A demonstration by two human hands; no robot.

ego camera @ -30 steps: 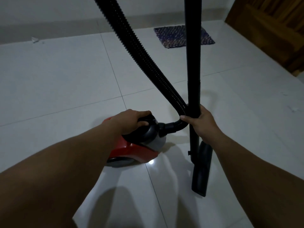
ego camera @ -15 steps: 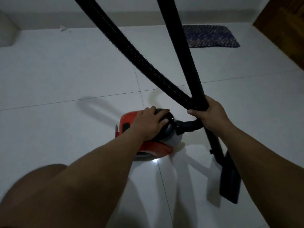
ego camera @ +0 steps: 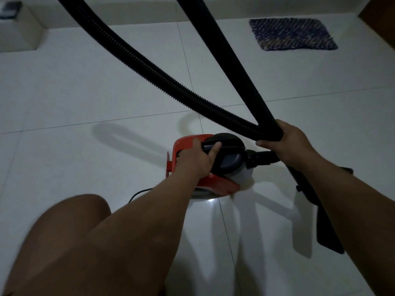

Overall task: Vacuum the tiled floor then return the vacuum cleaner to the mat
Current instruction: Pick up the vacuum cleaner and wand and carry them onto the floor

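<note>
A red and black canister vacuum cleaner (ego camera: 226,167) sits on the white tiled floor (ego camera: 89,86) in the middle of the view. My left hand (ego camera: 197,158) grips its black top handle. My right hand (ego camera: 287,144) is closed around the black wand (ego camera: 233,60) and the ribbed hose (ego camera: 149,67) where they cross, just right of the body. The wand runs down behind my right forearm to the black floor nozzle (ego camera: 327,229) at the lower right. A dark blue woven mat (ego camera: 292,36) lies at the far right by the wall.
A beige box (ego camera: 19,33) stands at the far left against the wall. A brown wooden door edge (ego camera: 382,20) shows at the top right. My bare knee (ego camera: 70,229) fills the lower left. A thin black cord (ego camera: 139,193) trails behind the vacuum.
The view has swung left, so the mat now sits farther right. My left hand has shifted from the top of the body onto the handle. The wand leans more steeply.
</note>
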